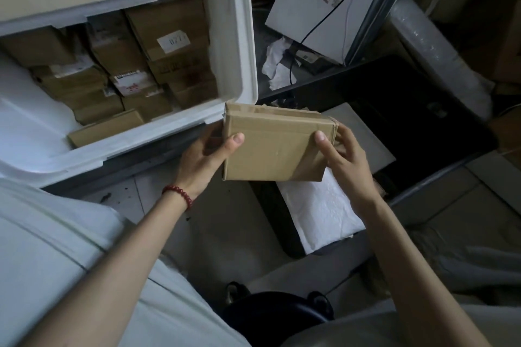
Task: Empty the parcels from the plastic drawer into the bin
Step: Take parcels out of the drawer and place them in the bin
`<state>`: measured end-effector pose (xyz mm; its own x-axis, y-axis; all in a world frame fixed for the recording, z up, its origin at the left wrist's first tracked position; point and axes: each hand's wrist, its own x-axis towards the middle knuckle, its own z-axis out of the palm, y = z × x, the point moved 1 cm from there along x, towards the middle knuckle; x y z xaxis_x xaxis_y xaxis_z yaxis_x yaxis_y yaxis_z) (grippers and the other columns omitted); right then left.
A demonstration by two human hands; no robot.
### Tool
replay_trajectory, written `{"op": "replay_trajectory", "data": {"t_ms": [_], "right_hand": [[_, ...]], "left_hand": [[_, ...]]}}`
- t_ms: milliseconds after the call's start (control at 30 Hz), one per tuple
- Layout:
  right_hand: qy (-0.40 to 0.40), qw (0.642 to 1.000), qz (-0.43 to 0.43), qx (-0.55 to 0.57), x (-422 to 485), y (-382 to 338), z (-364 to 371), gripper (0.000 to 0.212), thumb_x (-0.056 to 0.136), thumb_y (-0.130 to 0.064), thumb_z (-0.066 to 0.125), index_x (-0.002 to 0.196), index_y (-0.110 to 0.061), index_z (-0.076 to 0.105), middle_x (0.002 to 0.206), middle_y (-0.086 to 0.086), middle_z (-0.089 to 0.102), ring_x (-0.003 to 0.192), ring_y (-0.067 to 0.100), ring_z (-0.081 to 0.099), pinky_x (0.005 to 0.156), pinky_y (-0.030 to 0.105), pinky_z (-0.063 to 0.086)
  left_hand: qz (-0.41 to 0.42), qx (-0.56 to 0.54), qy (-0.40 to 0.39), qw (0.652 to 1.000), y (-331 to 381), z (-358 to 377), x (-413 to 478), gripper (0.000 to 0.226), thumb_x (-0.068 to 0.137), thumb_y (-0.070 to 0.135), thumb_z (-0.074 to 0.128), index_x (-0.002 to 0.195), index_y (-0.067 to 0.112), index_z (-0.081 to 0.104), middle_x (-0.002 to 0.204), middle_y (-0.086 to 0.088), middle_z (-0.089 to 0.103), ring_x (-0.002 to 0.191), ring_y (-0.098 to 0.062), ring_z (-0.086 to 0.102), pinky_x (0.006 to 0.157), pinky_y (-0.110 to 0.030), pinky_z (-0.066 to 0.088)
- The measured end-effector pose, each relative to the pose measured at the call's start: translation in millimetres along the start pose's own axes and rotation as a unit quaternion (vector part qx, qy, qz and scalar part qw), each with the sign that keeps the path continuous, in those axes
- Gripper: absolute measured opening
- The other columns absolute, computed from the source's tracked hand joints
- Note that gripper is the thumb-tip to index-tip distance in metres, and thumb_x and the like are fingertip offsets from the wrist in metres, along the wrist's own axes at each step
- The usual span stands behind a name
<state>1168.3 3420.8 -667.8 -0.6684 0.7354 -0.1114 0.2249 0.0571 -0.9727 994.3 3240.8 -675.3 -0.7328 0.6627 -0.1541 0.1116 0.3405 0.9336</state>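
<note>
Parcel [275,144]: taped brown cardboard, gripped by both hands.

Counted: one plastic drawer [242,36], far left, with roughly ten brown parcels [169,22] inside, exact number hidden by stacking. One held parcel [270,146], centre. One black bin [408,104], right, with one white padded mailer [318,205] inside. Two hands: one left hand [203,160], one right hand [346,160].

"027" on label [173,42] of parcel [158,20]
</note>
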Motion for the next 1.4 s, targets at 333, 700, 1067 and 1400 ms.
{"op": "replay_trajectory", "data": {"t_ms": [333,700,1067,1400], "right_hand": [[0.019,1.000,0.008,0.009,-0.6,7.6,-0.4,0.026,0.096,-0.042,0.051,0.118,-0.046,0.040,0.116,-0.021,0.053,0.090,-0.018,0.057,0.077,0.021,0.047],[0.063,0.998,0.022,0.011,0.5,12.0,-3.4,0.035,0.097,-0.029,0.055,0.125,-0.035,0.036,0.111,-0.017,0.053,0.094,-0.008,0.056,0.074,0.013,0.046],[0.061,0.998,0.023,0.011,5.4,10.3,-10.3,0.042,0.096,-0.028,0.057,0.137,-0.022,0.051,0.124,-0.010,0.055,0.099,-0.010,0.055,0.072,0.008,0.046],[0.005,0.999,0.002,0.032,-1.6,1.2,-10.4,0.052,0.084,-0.035,0.069,0.131,-0.029,0.048,0.117,-0.011,0.058,0.099,-0.011,0.060,0.073,0.010,0.051]], "left_hand": [[0.020,-0.094,-0.010,0.995,3.1,4.5,-3.5,0.084,0.062,0.065,0.061,0.135,0.036,0.030,0.111,0.010,0.062,0.093,-0.002,0.065,0.066,-0.027,0.057],[0.113,0.051,-0.005,0.992,18.4,4.6,-7.7,0.081,0.059,0.074,0.062,0.131,0.053,0.033,0.134,0.024,0.039,0.125,-0.012,0.044,0.097,-0.049,0.047],[0.251,0.192,-0.094,0.944,20.8,2.8,3.3,0.128,0.054,0.062,0.077,0.153,0.027,0.003,0.159,0.012,0.008,0.144,0.003,0.006,0.114,-0.023,0.015],[0.114,0.056,-0.022,0.992,20.3,4.7,10.5,0.081,0.060,0.067,0.066,0.132,0.057,0.029,0.135,0.016,0.046,0.117,0.008,0.045,0.076,-0.009,0.035]]}}
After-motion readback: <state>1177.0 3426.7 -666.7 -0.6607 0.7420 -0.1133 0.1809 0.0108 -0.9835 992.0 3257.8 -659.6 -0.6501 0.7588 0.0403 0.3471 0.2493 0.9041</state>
